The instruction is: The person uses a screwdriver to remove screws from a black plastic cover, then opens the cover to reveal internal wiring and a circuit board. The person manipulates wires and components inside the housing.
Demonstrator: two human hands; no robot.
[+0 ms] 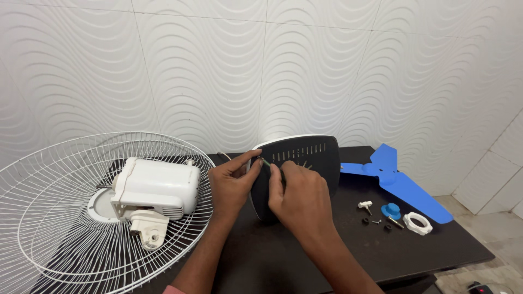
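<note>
Holding the dark slotted cover (305,163) upright at mid-table, your left hand (231,188) grips its near-left edge while your right hand (299,198) closes on a thin green-handled tool (268,164) against it. Already apart: the white motor housing (155,188) on its wire grille (49,218), left; smooth blue blades (400,182), knob (390,210) and small screws (377,221), right.

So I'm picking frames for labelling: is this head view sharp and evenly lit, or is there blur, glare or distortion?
Head view: sharp throughout, no motion blur on the left hand or right hand; light soft and even, only faint shadows on the dark table; no harsh glare on the white grille or black cover; wide-angle lens bends the wall tiles slightly near the edges.
</note>
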